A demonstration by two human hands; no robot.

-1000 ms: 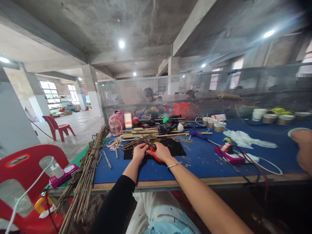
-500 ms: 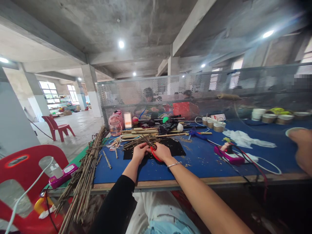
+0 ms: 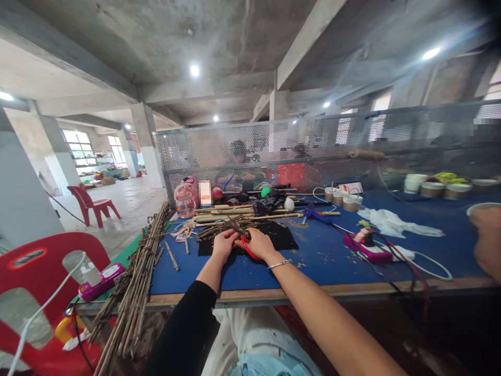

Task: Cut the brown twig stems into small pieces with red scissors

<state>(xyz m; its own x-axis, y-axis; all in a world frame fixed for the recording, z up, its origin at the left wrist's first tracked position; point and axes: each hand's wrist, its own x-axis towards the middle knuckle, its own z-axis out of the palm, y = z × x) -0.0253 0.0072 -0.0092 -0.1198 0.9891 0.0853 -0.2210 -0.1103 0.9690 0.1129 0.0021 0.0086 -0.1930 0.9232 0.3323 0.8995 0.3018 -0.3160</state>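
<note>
My right hand (image 3: pixel 260 244) is closed round the red handles of a pair of scissors (image 3: pixel 249 250), whose dark blades point away over the twigs. Close beside it, my left hand (image 3: pixel 224 247) has its fingers pinched together near the scissors; what they hold is too small to make out. Both hands are over a black cloth (image 3: pixel 281 237) on the blue tabletop. Short dry twigs (image 3: pixel 209 231) lie in a heap on the cloth, just beyond my fingers. A few cut stick pieces (image 3: pixel 172 257) rest left of my left hand.
A long bundle of dry stalks (image 3: pixel 135 292) overhangs the table's left edge. Behind the twigs are wooden sticks (image 3: pixel 225 211) and a pink jug (image 3: pixel 186 199). A purple power strip (image 3: pixel 368 249) with cables lies at right. Another person's hand (image 3: pixel 487 230) holds a cup at far right.
My hands and the scissors stay almost in the same place. At the far right, the other person's hand and cup have shifted slightly.
</note>
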